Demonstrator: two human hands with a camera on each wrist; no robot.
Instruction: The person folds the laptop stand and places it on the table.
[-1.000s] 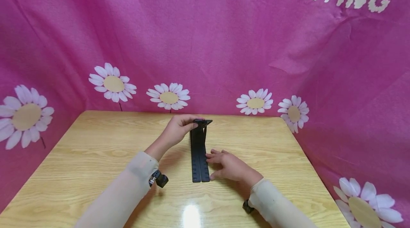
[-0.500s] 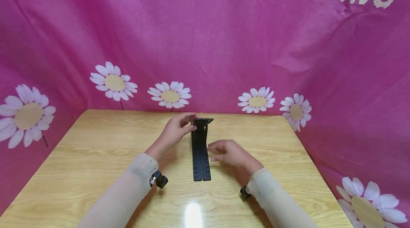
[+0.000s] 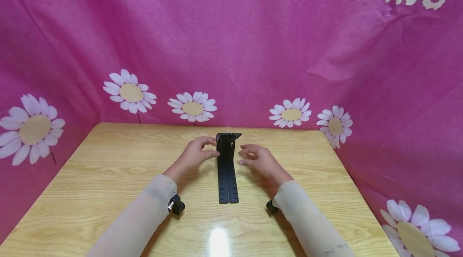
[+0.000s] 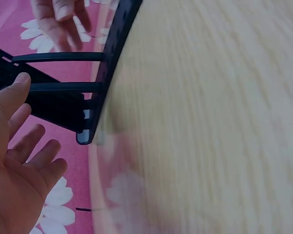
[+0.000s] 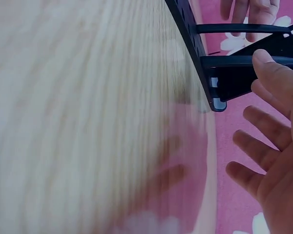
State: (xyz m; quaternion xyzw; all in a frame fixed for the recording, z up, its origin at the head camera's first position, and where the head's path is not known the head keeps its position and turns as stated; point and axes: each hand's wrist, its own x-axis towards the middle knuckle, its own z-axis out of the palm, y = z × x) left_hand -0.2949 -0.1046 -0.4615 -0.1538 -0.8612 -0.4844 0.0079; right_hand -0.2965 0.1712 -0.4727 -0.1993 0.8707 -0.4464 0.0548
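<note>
A black folding laptop stand [image 3: 228, 180] stands on the table, its notched base lying flat toward me and its upper part raised at the far end. Two struts join the base to the upper part; one strut [image 4: 63, 87] shows in the left wrist view. To its left is my left hand [image 3: 197, 153], thumb and fingers spread, fingertips right at the upper part's edge. My right hand [image 3: 263, 162] hovers just right of the raised part, fingers loosely bent around nothing. In the right wrist view, its thumb [image 5: 263, 57] overlaps a strut.
The wooden table [image 3: 119, 160] reaches back to a pink cloth [image 3: 231, 48] with printed daisies, which also hangs at both sides. Small black wrist cameras sit on both sleeves.
My right hand has moved up and away from the base's right edge to beside the raised part. The left hand has loosened from the stand's top and dropped slightly. The stand remains in place.
</note>
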